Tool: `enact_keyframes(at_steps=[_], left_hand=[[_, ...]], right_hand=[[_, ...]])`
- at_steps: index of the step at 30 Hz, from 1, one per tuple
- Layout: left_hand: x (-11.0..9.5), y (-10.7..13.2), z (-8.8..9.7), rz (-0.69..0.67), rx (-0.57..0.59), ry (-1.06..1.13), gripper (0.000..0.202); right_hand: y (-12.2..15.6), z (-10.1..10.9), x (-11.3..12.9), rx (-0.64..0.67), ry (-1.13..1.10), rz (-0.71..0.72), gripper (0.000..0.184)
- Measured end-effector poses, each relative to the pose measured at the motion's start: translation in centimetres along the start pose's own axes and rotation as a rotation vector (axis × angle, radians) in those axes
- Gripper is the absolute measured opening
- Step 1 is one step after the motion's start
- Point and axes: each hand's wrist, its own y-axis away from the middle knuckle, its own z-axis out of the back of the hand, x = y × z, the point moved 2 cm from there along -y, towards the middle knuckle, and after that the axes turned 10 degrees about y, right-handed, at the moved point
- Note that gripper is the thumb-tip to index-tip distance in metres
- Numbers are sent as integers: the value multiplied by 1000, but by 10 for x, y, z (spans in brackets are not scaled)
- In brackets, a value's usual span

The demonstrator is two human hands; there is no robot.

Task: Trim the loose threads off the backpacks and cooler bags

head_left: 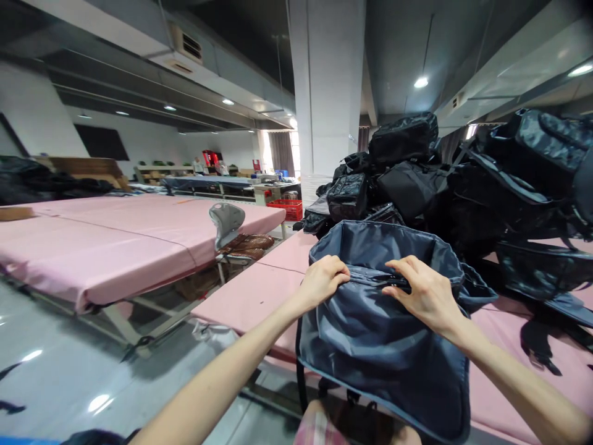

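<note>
A dark blue-grey backpack [370, 334] stands unzipped at the edge of the pink table, its front panel folded down towards me and its lining showing. My left hand [324, 278] is closed, pinching the upper edge of an inner pocket [364, 276] on that panel. At the pocket's other end is my right hand [424, 293], its thumb and forefinger apart beside a dark zip strip [398, 285]. The hand partly covers this strip. The inside bottom of the backpack is hidden behind the pocket and hands.
Black and camouflage-patterned backpacks [412, 185] are heaped behind and to the right on the pink-covered table [259, 290]. Another pink table [115, 241] stands left, with a grey chair [227, 225] between. A white pillar [328, 86] rises behind; a red crate [287, 209] sits near it.
</note>
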Motion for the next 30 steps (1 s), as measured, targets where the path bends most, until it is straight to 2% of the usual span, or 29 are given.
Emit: enact_keyframes(at_steps=[4, 8, 10, 19, 22, 27, 30], left_hand=[[0, -4, 2, 69, 84, 55, 15], [4, -9, 5, 180, 180, 140, 13], [6, -11, 5, 196, 204, 165, 13], [7, -8, 5, 171, 193, 192, 15], [7, -7, 5, 157, 174, 200, 14], [9, -9, 5, 167, 156, 190, 13], [4, -2, 6, 113, 86, 144, 14]], right_hand=[[-11, -5, 10, -20, 18, 55, 34], [-14, -8, 15, -34, 62, 117, 12], [-14, -8, 16, -48, 56, 156, 8], [-19, -9, 28, -22, 104, 243, 10], [-21, -11, 30, 2, 49, 220, 11], [-22, -11, 14, 27, -178, 7, 11], [-10, -8, -2, 45, -163, 14, 22]])
